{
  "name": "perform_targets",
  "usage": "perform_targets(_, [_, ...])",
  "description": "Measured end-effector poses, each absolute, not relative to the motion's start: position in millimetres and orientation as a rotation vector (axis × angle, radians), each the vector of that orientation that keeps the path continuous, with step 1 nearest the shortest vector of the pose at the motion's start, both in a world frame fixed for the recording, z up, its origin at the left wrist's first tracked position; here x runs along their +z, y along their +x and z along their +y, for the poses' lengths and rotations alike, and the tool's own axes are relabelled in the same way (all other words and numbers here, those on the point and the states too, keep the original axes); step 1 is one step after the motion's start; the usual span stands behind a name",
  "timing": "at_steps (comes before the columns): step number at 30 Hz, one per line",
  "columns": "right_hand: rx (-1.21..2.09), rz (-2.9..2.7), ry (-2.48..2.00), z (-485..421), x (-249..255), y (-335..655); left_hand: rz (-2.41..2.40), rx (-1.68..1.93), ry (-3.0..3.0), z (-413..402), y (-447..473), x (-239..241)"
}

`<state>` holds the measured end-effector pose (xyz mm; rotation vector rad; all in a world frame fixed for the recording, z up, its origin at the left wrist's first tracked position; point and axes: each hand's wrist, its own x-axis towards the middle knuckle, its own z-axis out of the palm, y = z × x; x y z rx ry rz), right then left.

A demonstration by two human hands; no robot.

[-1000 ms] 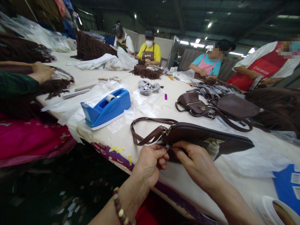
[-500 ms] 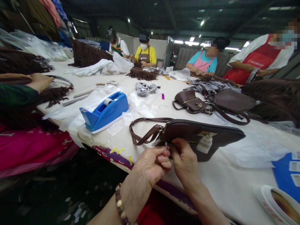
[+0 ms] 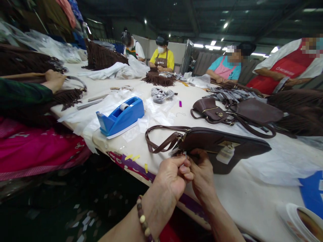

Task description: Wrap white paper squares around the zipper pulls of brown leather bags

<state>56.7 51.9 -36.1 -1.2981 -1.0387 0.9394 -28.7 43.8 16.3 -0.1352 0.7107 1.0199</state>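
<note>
A dark brown handbag (image 3: 202, 138) lies on the white-covered table, its looped strap (image 3: 161, 139) to the left. From its gold clasp hangs a small pouch in whitish wrapping (image 3: 225, 154). My left hand (image 3: 175, 173), with a beaded bracelet on the wrist, is closed in a pinch at the bag's near left end. A small pale strip (image 3: 185, 154) shows at its fingertips. My right hand (image 3: 204, 171) is closed right beside it, against the bag's front. What its fingers grip is hidden.
A blue tape dispenser (image 3: 122, 116) stands at left. More brown bags (image 3: 210, 109) lie beyond. At right are a blue sheet (image 3: 313, 191) and a bowl of brown liquid (image 3: 290, 211). Several co-workers surround the table; one's hand (image 3: 54, 80) is at far left.
The whole view has shifted, so things appear farther right. My hands stay together at the bag's left end, the right hand's fingers now reaching slightly further behind the left's.
</note>
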Motion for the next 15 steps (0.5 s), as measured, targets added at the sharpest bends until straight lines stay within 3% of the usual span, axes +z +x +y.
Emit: perform_targets(15, [0.708, -1.225, -1.477, 52.7, -33.5, 66.0, 0.739, 1.131, -0.016, 38.2, -24.5, 9.2])
